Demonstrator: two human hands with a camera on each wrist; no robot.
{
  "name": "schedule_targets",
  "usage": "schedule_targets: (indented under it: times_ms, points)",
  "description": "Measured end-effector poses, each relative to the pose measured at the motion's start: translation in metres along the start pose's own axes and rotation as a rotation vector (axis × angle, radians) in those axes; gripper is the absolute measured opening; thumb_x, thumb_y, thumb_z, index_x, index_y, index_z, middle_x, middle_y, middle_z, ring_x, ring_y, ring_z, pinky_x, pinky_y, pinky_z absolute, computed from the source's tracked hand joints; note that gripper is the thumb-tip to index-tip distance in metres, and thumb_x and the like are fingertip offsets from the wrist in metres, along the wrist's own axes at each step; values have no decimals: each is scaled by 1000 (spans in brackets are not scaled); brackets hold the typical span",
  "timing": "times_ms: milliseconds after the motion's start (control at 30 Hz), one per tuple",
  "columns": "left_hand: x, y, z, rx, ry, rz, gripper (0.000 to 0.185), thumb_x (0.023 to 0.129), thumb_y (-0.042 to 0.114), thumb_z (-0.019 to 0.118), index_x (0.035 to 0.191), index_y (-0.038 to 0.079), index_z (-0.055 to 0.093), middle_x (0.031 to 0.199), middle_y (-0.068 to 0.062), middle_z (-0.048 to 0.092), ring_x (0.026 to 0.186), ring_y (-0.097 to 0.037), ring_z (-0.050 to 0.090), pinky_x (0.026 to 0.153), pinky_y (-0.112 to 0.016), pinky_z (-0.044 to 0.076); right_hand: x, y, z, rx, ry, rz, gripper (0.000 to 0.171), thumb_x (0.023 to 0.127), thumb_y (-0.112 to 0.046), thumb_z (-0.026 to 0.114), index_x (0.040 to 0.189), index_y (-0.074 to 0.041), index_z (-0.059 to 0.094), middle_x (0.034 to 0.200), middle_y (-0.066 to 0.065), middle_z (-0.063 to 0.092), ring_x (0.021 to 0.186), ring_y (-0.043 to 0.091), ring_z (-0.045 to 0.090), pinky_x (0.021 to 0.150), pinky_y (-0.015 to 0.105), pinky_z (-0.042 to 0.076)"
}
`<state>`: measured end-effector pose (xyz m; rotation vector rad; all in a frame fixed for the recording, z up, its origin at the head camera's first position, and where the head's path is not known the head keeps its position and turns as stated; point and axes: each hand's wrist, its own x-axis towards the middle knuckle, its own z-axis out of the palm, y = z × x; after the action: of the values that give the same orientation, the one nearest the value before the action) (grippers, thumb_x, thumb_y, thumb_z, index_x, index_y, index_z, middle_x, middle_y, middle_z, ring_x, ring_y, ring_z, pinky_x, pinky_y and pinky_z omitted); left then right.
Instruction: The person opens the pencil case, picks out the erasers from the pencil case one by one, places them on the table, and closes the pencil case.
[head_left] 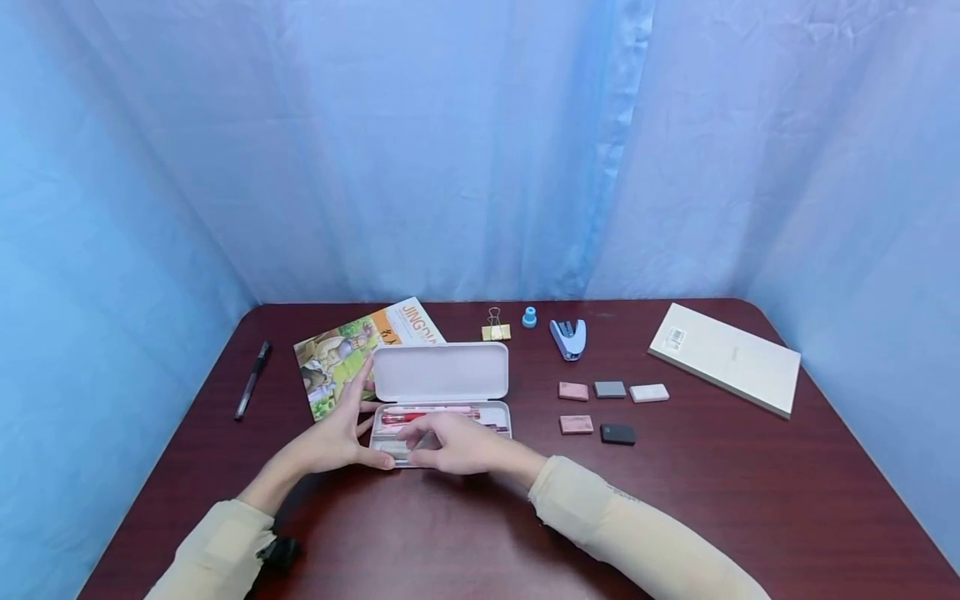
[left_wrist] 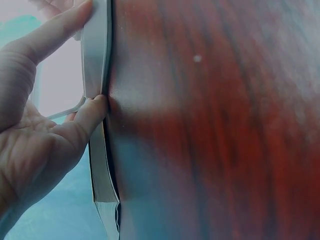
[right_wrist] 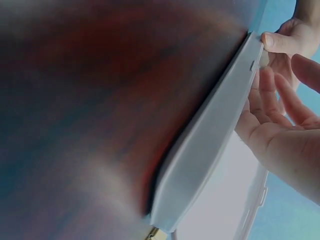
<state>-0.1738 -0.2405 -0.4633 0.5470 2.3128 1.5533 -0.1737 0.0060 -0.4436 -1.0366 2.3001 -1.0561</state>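
Observation:
An open pencil case [head_left: 441, 373], pale with its lid raised, holds several pens [head_left: 427, 415] and small pale items in front of them. My left hand [head_left: 343, 429] grips the case's left end, the thumb on its front edge and the other fingers at its side and back. My right hand [head_left: 457, 442] reaches over the front wall into the left part of the case, fingers bent downward. In the right wrist view, a small whitish piece [right_wrist: 264, 59] shows near the left thumb. My right hand covers part of the contents; whether its fingertips hold something is hidden.
Right of the case lie pink erasers [head_left: 576, 425], a grey eraser [head_left: 610, 389], a white one [head_left: 649, 392] and a black one [head_left: 617, 434]. Behind are a binder clip [head_left: 496, 332], blue cap-like piece [head_left: 529, 317] and stapler [head_left: 569, 340]. A booklet [head_left: 330, 358], pen [head_left: 252, 380] and white box [head_left: 727, 358] lie farther out.

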Motion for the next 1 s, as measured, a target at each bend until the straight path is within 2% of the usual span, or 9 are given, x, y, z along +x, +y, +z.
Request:
schedule_targets:
  times_ms: [233,467,567,700,1000]
  points:
    - [-2,1,-1,3,2,-9,147,69,11,96,161,36,-16,152,-16,14,139,-42,39,111,-54,38,13,-5,3,-168,-9,3,28,93,-12,73,121,-6,74,101,-3,71,84,9,57,78,16,46]
    - [-4,0,-3,15,9,-1,147,69,11,96,161,34,-16,152,-17,13,139,-43,39,110,-54,39,19,-12,6,-259,18,35,24,89,-16,78,113,-10,78,95,-6,75,86,0,64,80,15,51]
    - [-2,1,-4,0,8,3,147,69,9,96,161,35,-17,152,-17,13,139,-43,37,110,-54,38,20,-14,3,-317,40,48,19,88,-21,80,106,-13,80,88,-9,74,82,1,64,75,15,51]
    - [0,3,-4,-21,4,-8,148,69,6,95,160,36,-17,151,-16,14,140,-41,36,111,-53,38,20,-14,1,-345,43,74,18,86,-25,83,101,-15,81,83,-12,73,78,-1,63,71,16,51]
    - [0,1,-1,-6,-4,-2,146,70,9,95,160,36,-17,153,-16,13,139,-42,37,110,-53,38,18,-11,4,-344,68,81,9,88,-24,81,95,-18,82,75,-15,69,69,-2,57,63,19,47]
